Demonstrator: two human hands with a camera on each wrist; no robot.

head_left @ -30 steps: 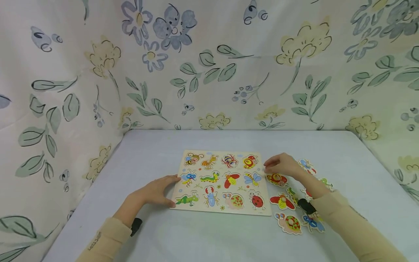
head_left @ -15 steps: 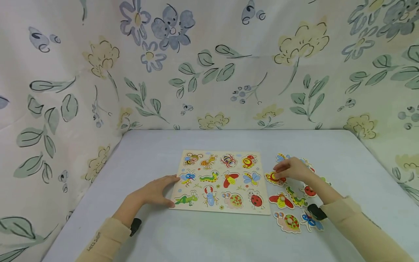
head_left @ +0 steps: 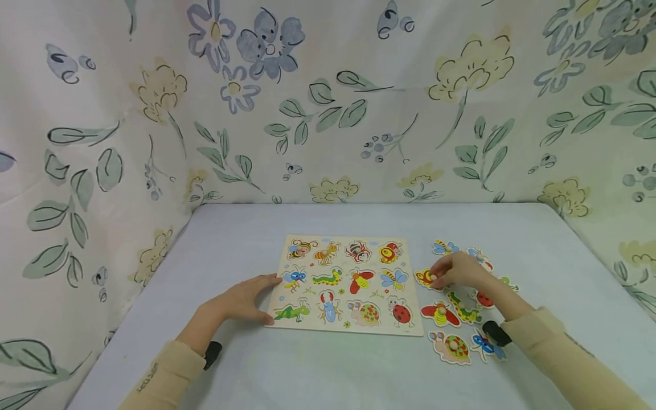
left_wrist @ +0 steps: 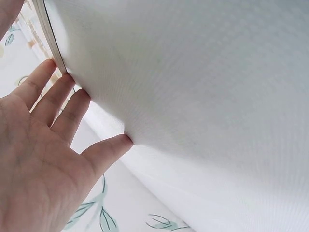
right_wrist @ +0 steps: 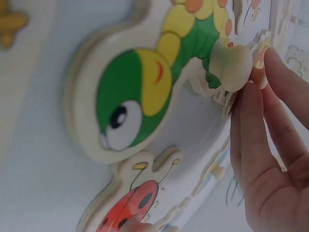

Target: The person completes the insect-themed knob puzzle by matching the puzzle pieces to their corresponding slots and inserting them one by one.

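A pale wooden puzzle board (head_left: 314, 293) printed with insects lies on the table. My left hand (head_left: 246, 299) is at its left edge, fingers extended; in the left wrist view, fingertips (left_wrist: 67, 79) meet the board's side. Right of the board, my right hand (head_left: 461, 270) pinches the small knob of a red and yellow butterfly puzzle piece (head_left: 424, 278), partly hidden by the fingers. In the right wrist view, the thumb and fingers (right_wrist: 253, 121) close around that knob, behind the caterpillar piece (right_wrist: 130, 101) and its own knob.
Around the right hand lie several loose knobbed pieces: a dragonfly (head_left: 445, 247), a red-winged insect (head_left: 441, 314), a snail (head_left: 451, 348), a blue insect (head_left: 487, 344) and a ladybug (head_left: 483, 299). A floral curtain (head_left: 328, 114) stands behind the white table (head_left: 318, 370).
My right hand has moved right and down from beside the board's edge onto the butterfly piece, its fingers closing on the knob. A dragonfly piece has come into view behind it. The left hand stays put.
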